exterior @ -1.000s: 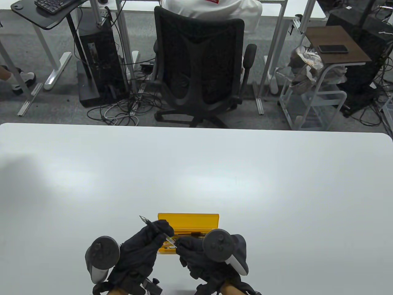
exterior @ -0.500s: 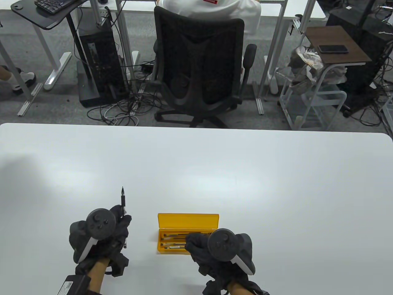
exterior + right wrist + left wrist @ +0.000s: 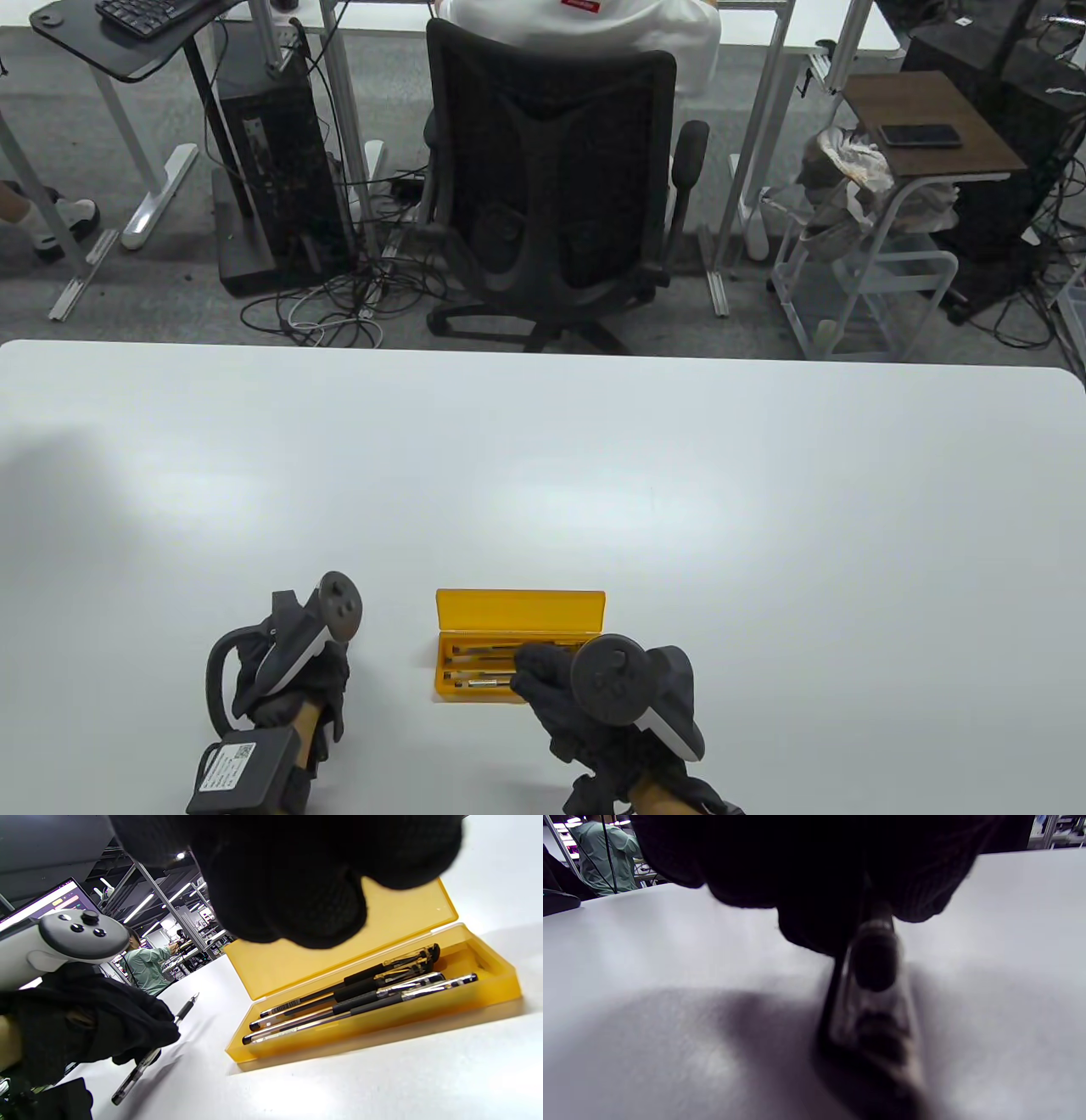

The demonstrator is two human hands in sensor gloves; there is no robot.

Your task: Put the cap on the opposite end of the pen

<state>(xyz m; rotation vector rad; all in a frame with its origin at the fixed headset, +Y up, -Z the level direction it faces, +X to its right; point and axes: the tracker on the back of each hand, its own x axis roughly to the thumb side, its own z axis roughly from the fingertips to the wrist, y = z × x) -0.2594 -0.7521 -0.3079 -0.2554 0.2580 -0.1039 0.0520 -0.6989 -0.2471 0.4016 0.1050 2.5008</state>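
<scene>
The pen (image 3: 144, 1063) lies low on the white table (image 3: 543, 475), bare tip (image 3: 195, 996) pointing away and its rear end dark. My left hand (image 3: 288, 679) is turned over it, left of the case, and its fingers (image 3: 127, 1027) hold its middle. The pen is hidden under the hand in the table view and is a blurred dark shaft in the left wrist view (image 3: 874, 984). My right hand (image 3: 543, 675) hovers over the right part of the open yellow pen case (image 3: 519, 609). Its fingers (image 3: 297, 899) are loosely curled and hold nothing.
The case (image 3: 492, 984) holds several more pens (image 3: 360, 997) lying side by side, its lid standing open at the far side. A black office chair (image 3: 551, 187) stands beyond the table's far edge.
My left hand carried the pen from beside the case out to the left, rolled over and lowered it to the table. My right hand let go of the pen and stayed over the case.
</scene>
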